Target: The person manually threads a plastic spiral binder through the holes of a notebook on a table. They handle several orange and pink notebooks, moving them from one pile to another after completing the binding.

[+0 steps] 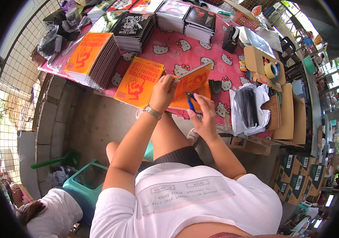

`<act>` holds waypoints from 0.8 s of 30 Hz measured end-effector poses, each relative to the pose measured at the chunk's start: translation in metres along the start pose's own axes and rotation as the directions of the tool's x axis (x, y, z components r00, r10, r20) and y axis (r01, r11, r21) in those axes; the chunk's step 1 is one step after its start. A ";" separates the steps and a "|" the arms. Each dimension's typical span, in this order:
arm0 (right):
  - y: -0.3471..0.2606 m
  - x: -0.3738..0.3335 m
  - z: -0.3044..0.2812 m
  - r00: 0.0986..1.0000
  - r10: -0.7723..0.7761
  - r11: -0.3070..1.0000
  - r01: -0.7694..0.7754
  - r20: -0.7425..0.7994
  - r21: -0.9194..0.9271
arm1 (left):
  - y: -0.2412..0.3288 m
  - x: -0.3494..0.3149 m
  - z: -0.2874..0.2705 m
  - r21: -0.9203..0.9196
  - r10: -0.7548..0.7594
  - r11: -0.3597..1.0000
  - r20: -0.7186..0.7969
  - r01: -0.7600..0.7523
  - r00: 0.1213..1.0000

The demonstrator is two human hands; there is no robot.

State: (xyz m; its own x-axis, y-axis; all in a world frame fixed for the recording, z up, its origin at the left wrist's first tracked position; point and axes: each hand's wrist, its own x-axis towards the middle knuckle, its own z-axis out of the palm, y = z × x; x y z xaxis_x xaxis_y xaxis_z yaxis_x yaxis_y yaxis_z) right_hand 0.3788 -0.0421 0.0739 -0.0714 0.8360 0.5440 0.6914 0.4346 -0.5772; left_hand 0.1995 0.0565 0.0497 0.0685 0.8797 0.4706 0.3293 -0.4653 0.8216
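Note:
My left hand (164, 93) is closed on the edge of an orange spiral notebook (195, 81), which stands tilted over the near edge of the table. In my right hand (204, 115) is a pair of blue-handled pliers (191, 104), its jaws close to the notebook's lower edge. Below the tilted notebook lies more orange cover (181, 104), partly hidden by my hands. Just left of my left hand sits a low pile of orange notebooks (134, 85). A taller stack of bound orange notebooks (94, 59) stands further left.
Stacks of black-covered notebooks (133, 27) fill the far side of the pink patterned table (159, 37). Black plastic binding coils (248, 106) lie on white paper at right, near a cardboard box (254, 59) and tape roll (272, 70). Behind me at left, a person (54, 212) bends near a teal stool (88, 176).

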 end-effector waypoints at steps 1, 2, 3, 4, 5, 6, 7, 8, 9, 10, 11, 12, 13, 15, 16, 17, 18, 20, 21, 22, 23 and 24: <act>-0.003 0.004 0.003 0.999 -0.010 0.999 0.009 0.032 0.043 | -0.004 0.001 -0.003 0.067 -0.131 0.990 0.097 0.125 0.987; -0.005 0.007 0.006 0.999 -0.010 0.999 0.009 0.031 0.043 | -0.006 0.002 -0.004 0.146 -0.264 0.960 0.183 0.239 0.947; -0.007 0.011 0.007 0.999 -0.017 0.999 0.015 0.027 0.052 | -0.007 0.000 -0.002 0.146 -0.264 0.960 0.183 0.239 0.947; -0.008 0.014 0.008 1.000 -0.021 0.998 0.020 0.024 0.058 | 0.000 0.000 0.002 0.074 -0.101 0.992 0.051 0.097 0.994; -0.008 0.016 0.008 1.000 -0.017 0.998 0.016 0.024 0.055 | 0.004 0.000 0.004 0.023 0.058 0.998 -0.094 -0.056 0.994; -0.009 0.017 0.007 0.999 -0.019 0.999 0.018 0.032 0.037 | 0.002 -0.001 0.006 0.020 0.057 0.998 -0.091 -0.055 0.994; -0.011 0.020 0.008 0.999 -0.026 0.999 0.025 0.041 0.023 | -0.003 -0.002 0.004 -0.005 0.027 1.000 -0.053 -0.027 0.998; -0.014 0.022 0.008 0.999 -0.028 0.999 0.027 0.042 0.025 | -0.008 -0.004 0.002 -0.029 -0.002 1.000 -0.015 0.002 1.000; -0.016 0.024 0.009 0.997 -0.050 0.999 0.050 0.054 -0.004 | -0.013 -0.005 0.000 -0.027 -0.002 1.000 -0.017 0.001 1.000; -0.017 0.025 0.008 0.996 -0.068 0.997 0.071 0.065 -0.038 | -0.015 -0.004 -0.002 0.077 -0.089 0.993 0.060 0.084 0.994; -0.018 0.026 0.009 0.996 -0.068 0.997 0.071 0.064 -0.041 | -0.015 -0.004 -0.003 0.186 -0.181 0.970 0.128 0.156 0.975; -0.018 0.025 0.009 0.995 -0.080 0.994 0.085 0.064 -0.069 | -0.015 -0.005 -0.002 0.184 -0.179 0.971 0.129 0.154 0.975; -0.018 0.026 0.009 0.994 -0.092 0.991 0.098 0.063 -0.096 | -0.009 -0.005 -0.002 0.108 -0.083 0.991 0.068 0.075 0.994; -0.019 0.026 0.009 0.993 -0.098 0.983 0.108 0.072 -0.150 | -0.004 -0.007 -0.002 0.035 0.013 0.999 0.002 -0.013 1.000; -0.021 0.027 0.009 0.991 -0.107 0.973 0.122 0.085 -0.196 | -0.005 -0.009 -0.003 -0.009 -0.006 1.000 0.002 0.006 1.000; -0.021 0.026 0.010 0.991 -0.109 0.973 0.123 0.083 -0.195 | -0.006 -0.010 -0.003 -0.053 -0.025 0.998 0.004 0.026 1.000; -0.020 0.026 0.011 0.989 -0.112 0.965 0.131 0.092 -0.226 | -0.008 -0.011 -0.002 -0.051 -0.023 0.998 0.004 0.023 1.000; -0.019 0.022 0.012 0.988 -0.115 0.956 0.138 0.100 -0.258 | -0.015 -0.014 0.001 -0.195 -0.131 0.972 0.023 0.133 0.991; -0.018 0.019 0.013 0.993 -0.037 0.989 0.052 0.109 -0.140 | -0.019 -0.016 0.001 -0.195 -0.130 0.972 0.023 0.132 0.991; -0.019 0.017 0.013 0.991 0.040 0.999 -0.037 0.127 -0.021 | -0.022 -0.017 0.000 -0.157 -0.091 0.983 0.032 0.095 0.995; -0.020 0.017 0.013 0.991 0.039 0.999 -0.037 0.124 -0.021 | -0.024 -0.018 0.000 -0.118 -0.052 0.991 0.041 0.057 0.998; -0.021 0.017 0.014 0.996 -0.007 0.998 0.012 0.087 -0.055 | -0.026 -0.018 0.002 -0.118 -0.050 0.992 0.041 0.054 0.998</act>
State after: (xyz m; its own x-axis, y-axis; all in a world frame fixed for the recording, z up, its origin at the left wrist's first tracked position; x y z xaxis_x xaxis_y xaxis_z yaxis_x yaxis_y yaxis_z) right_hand 0.3526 -0.0318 0.0868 -0.1383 0.8587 0.4935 0.7290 0.4256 -0.5362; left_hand 0.1915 0.0527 0.0191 0.0906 0.9051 0.4155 0.2192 -0.4251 0.8782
